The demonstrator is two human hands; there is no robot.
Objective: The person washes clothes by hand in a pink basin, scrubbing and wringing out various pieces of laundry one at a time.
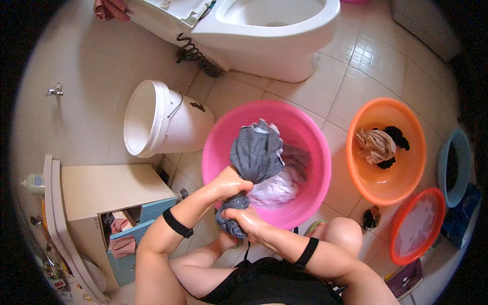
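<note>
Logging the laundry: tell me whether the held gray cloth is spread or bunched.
Bunched: the gray cloth is gathered narrow in the left hand and right hand.

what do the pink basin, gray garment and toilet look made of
Pink basin: probably plastic, smooth, with a soft sheen and rounded rim. Gray garment: fabric, matte, bunching into soft folds; exact fiber unclear. Toilet: likely glazed ceramic, smooth, white and glossy.

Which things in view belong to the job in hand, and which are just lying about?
Job in hand:
grey cloth, held by the left hand and right hand
pink basin, beneath it
white cloth, in that basin

Apparently just lying about:
white bucket
bottle
orange basin with cloths, untouched; possibly related
</note>
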